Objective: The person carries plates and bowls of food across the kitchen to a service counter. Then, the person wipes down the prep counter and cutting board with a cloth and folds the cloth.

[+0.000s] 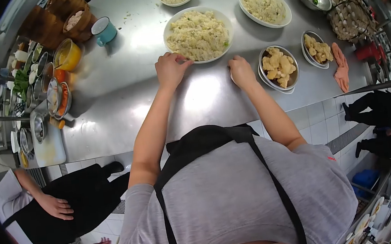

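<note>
Curling by the largest plate (208, 60), left hand (172, 70) and right hand (242, 72) hide their grip (clamped or apart, unclear).

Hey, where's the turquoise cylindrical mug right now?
In the head view, the mug stands at the upper left of the shiny metal table, beside the round brown tub of pale food, above and right of the clear bowl of yellow contents.
</note>
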Action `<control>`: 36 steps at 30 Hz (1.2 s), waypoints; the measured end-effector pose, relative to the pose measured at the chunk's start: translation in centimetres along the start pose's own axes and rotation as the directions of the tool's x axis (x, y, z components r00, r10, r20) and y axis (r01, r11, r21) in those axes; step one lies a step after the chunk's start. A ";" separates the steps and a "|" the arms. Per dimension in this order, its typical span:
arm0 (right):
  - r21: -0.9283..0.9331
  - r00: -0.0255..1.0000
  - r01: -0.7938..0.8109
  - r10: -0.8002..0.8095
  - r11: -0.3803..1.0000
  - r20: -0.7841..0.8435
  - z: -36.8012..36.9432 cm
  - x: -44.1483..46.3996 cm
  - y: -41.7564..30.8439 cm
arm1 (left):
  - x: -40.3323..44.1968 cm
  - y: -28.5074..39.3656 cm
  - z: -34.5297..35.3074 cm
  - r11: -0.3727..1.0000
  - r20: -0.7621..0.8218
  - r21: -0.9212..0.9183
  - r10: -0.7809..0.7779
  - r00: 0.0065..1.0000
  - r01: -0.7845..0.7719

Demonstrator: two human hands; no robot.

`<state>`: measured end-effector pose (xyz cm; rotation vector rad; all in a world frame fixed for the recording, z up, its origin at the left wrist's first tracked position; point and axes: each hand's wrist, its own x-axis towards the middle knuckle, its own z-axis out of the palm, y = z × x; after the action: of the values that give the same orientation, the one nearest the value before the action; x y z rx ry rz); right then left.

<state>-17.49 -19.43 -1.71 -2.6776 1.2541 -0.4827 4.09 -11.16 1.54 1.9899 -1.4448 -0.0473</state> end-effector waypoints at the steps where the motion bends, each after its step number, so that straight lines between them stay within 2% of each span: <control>1: -0.002 1.000 0.007 -0.007 1.000 -0.005 0.1 0.1 0.4 | 0.3 0.1 -0.1 1.000 -0.009 0.000 0.000 1.000 0.000; 3: 0.135 1.000 -0.024 0.025 0.991 -0.005 0.5 0.2 0.9 | 0.6 0.2 -0.4 0.996 0.092 -0.086 0.022 0.996 -0.014; 4: 0.133 1.000 -0.019 0.020 0.991 -0.011 -1.0 0.8 0.3 | 0.9 0.3 -0.5 0.996 0.085 -0.087 0.023 0.996 -0.016; 6: 0.323 0.989 -0.034 0.078 0.946 -0.122 -5.1 2.8 -0.5 | 1.7 0.6 -0.5 0.999 0.072 -0.033 0.029 0.997 -0.027; 7: 0.319 0.990 -0.035 0.077 0.947 -0.121 -6.7 3.8 -1.4 | 2.3 0.8 -0.7 0.999 0.072 -0.037 0.029 0.997 -0.026; 9: 0.525 0.981 0.092 0.013 0.846 -0.193 -8.6 6.3 -3.1 | 4.5 0.9 -1.4 0.992 0.127 0.039 -0.120 0.985 0.116; 11: 0.519 0.980 0.096 0.012 0.849 -0.201 -7.5 8.2 -3.1 | 5.9 0.3 -1.6 0.996 0.098 0.020 -0.083 0.992 0.082; 13: 0.516 0.978 0.106 0.005 0.850 -0.208 -7.0 9.4 -3.0 | 7.0 -1.0 -1.6 0.986 -0.012 -0.135 -0.100 0.995 0.098; 15: 0.779 0.976 -0.139 0.218 0.611 0.003 -6.8 9.4 -2.9 | 6.9 -3.9 -0.1 0.985 -0.057 -0.141 -0.109 0.992 0.100; 16: 0.692 0.972 -0.128 0.227 0.710 -0.054 -6.6 9.3 -2.7 | 6.6 -6.2 2.0 0.987 -0.125 -0.086 -0.148 0.981 0.137; 17: 0.693 0.973 -0.119 0.221 0.711 -0.060 -5.0 9.1 -2.1 | 6.6 -7.4 3.0 0.983 -0.195 -0.033 -0.181 0.964 0.178; 18: 0.642 0.957 0.006 0.182 0.767 -0.226 -2.5 9.1 -1.2 | 6.3 -7.2 2.8 0.868 0.115 -0.302 -0.379 0.918 0.395; 19: 0.565 0.912 0.129 0.127 0.815 -0.391 -1.4 9.4 -0.7 | 6.0 -6.6 2.7 0.635 0.445 -0.464 -0.436 0.782 0.618; 21: 0.502 0.946 0.026 0.141 0.864 -0.291 -2.4 8.5 -1.7 | 5.4 -6.3 3.6 0.601 0.441 -0.566 -0.358 0.823 0.565; 23: 0.729 0.979 -0.045 0.175 0.683 -0.103 -3.0 8.0 -2.2 | 5.2 -5.1 2.7 0.555 0.488 -0.554 -0.388 0.782 0.621; 25: 0.850 0.942 -0.223 0.329 0.478 0.063 -4.8 7.5 -3.4 | 4.1 -4.8 2.4 0.395 0.523 -0.636 -0.411 0.746 0.663; 27: 0.904 0.927 -0.029 0.349 0.427 -0.135 -4.4 7.6 -2.7 | 2.5 -4.4 2.5 0.255 0.553 -0.681 -0.436 0.710 0.686; 28: 0.905 0.931 -0.011 0.335 0.426 -0.146 -4.1 8.2 -1.5 | 2.0 -4.0 2.2 0.211 0.558 -0.687 -0.459 0.691 0.695; 30: 0.879 0.933 -0.205 0.356 0.430 0.044 -3.6 8.9 0.8 | 0.6 -3.5 1.5 0.169 0.566 -0.691 -0.478 0.672 0.703; 31: 0.881 0.934 -0.198 0.356 0.430 0.036 -3.9 9.3 0.6 | 0.1 -3.3 1.3 0.108 0.572 -0.712 -0.484 0.662 0.694; 32: 0.945 0.901 -0.166 0.433 0.281 0.030 -4.4 9.5 0.5 | -0.4 -3.1 1.1 0.046 0.582 -0.727 -0.488 0.650 0.685; 33: 0.984 0.858 -0.122 0.512 0.126 0.041 -4.7 9.4 0.4 | -1.1 -2.8 0.7 0.048 0.588 -0.722 -0.484 0.648 0.690; 34: 0.982 0.799 -0.170 0.571 -0.087 0.189 -5.1 9.7 0.6 | -1.8 -2.7 0.0 0.021 0.588 -0.727 -0.496 0.639 0.686; 35: 0.982 0.784 -0.160 0.592 -0.097 0.186 -4.5 10.6 1.0 | -2.0 -2.9 -0.4 0.003 0.592 -0.729 -0.500 0.632 0.685; 36: 0.911 0.691 -0.102 0.631 -0.400 0.354 -3.2 11.3 2.1 | -2.2 -4.0 -0.1 0.005 0.612 -0.727 -0.448 0.651 0.687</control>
<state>-13.37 -29.43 3.30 -0.5184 0.9407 -1.1810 6.63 -8.54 -1.23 1.3009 -0.2399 -1.2619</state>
